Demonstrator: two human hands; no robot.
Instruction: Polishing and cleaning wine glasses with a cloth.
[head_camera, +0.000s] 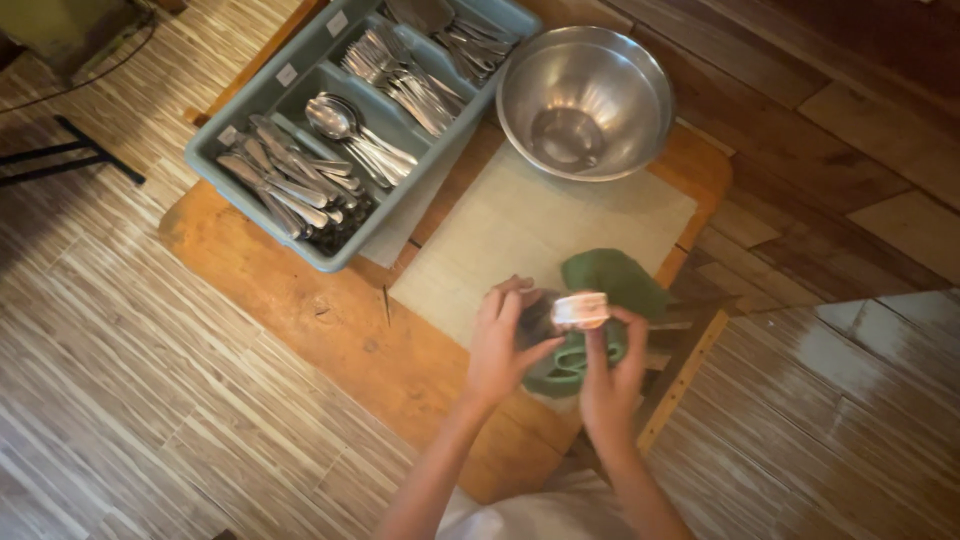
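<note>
My left hand (500, 345) and my right hand (610, 370) are together over the near edge of a small wooden table (300, 300). Between them they hold a green cloth (610, 285) bunched around something. My right hand's fingers pinch a small pale, round object (580, 310) at the top of the cloth; what it is I cannot tell. The cloth drapes down over a beige placemat (530, 225).
A grey-green cutlery tray (300, 75) with knives, spoons and forks in separate compartments stands at the table's far left. A shiny steel bowl (585, 100) sits at the far right. Wooden floor surrounds the table; a dark stand's legs (70, 150) lie at left.
</note>
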